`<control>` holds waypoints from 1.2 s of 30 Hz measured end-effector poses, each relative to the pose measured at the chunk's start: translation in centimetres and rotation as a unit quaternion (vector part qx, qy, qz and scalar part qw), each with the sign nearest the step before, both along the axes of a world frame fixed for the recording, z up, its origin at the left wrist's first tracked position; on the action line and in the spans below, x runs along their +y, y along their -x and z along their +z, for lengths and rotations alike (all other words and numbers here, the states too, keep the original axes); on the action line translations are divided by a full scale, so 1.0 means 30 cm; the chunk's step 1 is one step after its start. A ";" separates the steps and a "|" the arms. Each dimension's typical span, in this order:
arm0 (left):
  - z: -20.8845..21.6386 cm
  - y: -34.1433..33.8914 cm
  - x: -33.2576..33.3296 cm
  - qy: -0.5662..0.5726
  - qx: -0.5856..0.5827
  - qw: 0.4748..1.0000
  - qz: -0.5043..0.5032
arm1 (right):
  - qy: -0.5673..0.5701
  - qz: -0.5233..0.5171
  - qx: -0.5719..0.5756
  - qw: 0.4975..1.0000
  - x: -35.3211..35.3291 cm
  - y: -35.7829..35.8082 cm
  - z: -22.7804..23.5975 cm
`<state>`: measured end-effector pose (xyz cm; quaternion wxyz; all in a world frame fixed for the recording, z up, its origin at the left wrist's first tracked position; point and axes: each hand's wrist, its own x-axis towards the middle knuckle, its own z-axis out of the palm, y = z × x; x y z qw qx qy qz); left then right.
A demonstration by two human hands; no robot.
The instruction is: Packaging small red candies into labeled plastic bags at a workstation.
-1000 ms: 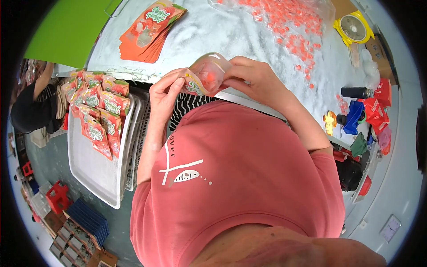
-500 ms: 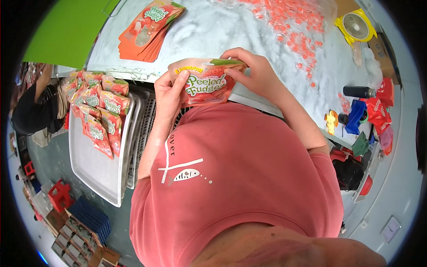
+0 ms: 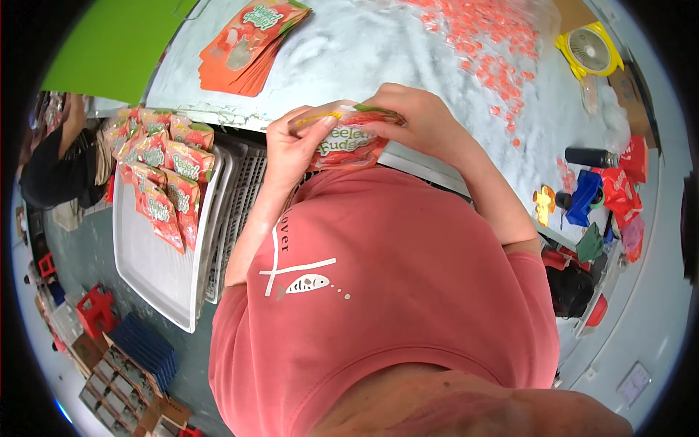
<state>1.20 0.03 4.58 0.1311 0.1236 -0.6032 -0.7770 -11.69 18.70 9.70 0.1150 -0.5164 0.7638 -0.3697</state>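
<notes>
Both hands (image 3: 349, 135) cover the pouch (image 3: 348, 146) top edge.

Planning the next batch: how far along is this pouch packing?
Done: filled pouches lie on the tray. In hand: left hand and right hand pinch one pouch along its top. Left: flat pouches and loose candies on the table.

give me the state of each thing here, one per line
snack pouch: held upright at chest height, both hands pinching its top edge
left hand: gripping the pouch's left side
right hand: gripping the pouch's top right
flat pouch stack: lying fanned on the table
filled pouches: lying overlapped on the white tray
small yellow fan: lying face up on the table
</notes>
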 end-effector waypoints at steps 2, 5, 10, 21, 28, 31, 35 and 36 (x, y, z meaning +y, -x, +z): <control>0.039 -0.014 -0.010 0.094 -0.134 0.986 -0.014 | -0.020 0.020 0.034 0.999 -0.027 -0.028 0.026; 0.011 -0.002 0.010 0.105 -0.031 0.994 0.003 | -0.105 0.004 0.028 0.994 -0.022 -0.039 0.067; 0.008 -0.017 0.021 0.184 0.068 0.981 0.000 | -0.052 0.021 -0.018 0.998 -0.017 -0.072 0.103; 0.026 -0.037 0.009 0.178 0.114 0.971 -0.115 | -0.065 0.045 0.013 0.997 -0.006 -0.065 0.079; -0.050 -0.083 -0.126 0.090 0.056 0.992 -0.062 | -0.043 -0.013 -0.010 0.999 0.019 -0.057 0.085; -0.058 -0.110 -0.127 0.070 -0.013 0.997 -0.027 | -0.012 -0.009 -0.001 1.000 -0.027 -0.066 0.080; -0.090 -0.160 -0.107 -0.209 0.034 0.976 -0.051 | 0.024 0.009 -0.032 0.999 -0.084 -0.067 0.045; -0.094 -0.178 -0.111 -0.207 0.038 0.977 -0.045 | 0.026 0.016 -0.029 0.999 -0.102 -0.073 0.047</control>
